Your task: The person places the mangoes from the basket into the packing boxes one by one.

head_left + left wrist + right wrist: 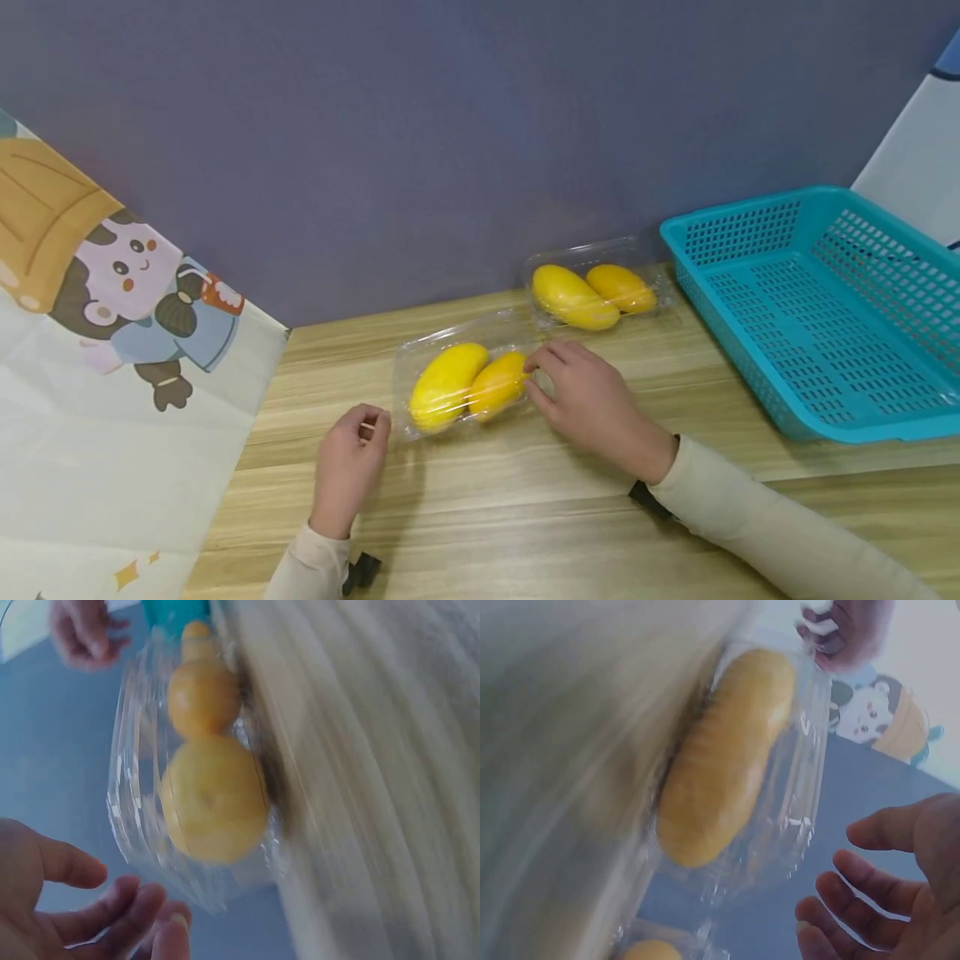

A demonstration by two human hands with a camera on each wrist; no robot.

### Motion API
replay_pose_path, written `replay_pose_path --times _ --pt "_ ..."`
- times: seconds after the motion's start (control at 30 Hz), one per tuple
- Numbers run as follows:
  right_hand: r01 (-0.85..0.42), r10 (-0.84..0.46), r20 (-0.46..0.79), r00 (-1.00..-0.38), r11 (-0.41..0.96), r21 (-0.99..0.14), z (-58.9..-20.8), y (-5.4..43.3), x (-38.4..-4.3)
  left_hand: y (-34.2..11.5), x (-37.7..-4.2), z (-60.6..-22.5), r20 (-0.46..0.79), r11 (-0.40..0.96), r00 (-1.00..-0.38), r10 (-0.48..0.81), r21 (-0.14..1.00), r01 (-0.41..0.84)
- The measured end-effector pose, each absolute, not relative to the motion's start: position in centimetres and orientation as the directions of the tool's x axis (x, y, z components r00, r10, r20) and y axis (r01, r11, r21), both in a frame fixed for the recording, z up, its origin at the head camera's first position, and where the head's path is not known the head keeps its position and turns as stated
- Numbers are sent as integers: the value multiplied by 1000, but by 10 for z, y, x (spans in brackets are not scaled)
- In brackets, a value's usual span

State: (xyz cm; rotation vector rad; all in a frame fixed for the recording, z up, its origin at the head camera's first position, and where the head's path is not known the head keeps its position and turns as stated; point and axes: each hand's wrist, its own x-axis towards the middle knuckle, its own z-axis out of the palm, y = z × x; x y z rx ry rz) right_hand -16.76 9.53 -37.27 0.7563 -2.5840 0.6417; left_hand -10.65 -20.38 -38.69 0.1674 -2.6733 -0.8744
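Observation:
A clear plastic clamshell box [403,421] lies on the wooden table with two yellow mangoes, one larger [448,386] and one smaller [497,386], inside. At its left end is my left hand [347,471], its fingers loosely bent and empty. My right hand [588,404] is at the right end, fingertips overlapping the box's edge in the head view. In the right wrist view its fingers [877,881] are spread a little and stand apart from the plastic. The left wrist view likewise shows a gap between the left fingertips [124,892] and thumb.
Behind and to the right, a second clear box [637,248] holds two more mangoes [573,297]. A turquoise perforated basket [720,321] stands at the far right. A grey-blue wall [375,167] rises behind the table, and a cartoon-printed sheet [67,467] borders the left.

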Motion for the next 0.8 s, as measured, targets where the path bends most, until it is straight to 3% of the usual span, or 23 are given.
replay_pose_path --times 0.13,0.27,0.6,0.8 --pt "-636 -475 490 -731 734 -238 -380 90 -165 -185 -101 -392 616 912 -787 36 302 278" --pt "-677 -525 506 -684 716 -172 -388 86 -164 -166 -100 -393 700 920 -674 236 63 387" --pt "-720 -585 527 -617 689 -78 -397 80 -166 -141 -110 -401 645 876 -628 437 -144 461" --pt "-741 -604 526 -599 667 -77 -397 77 -168 -135 -113 -404 607 886 -657 447 -199 419"
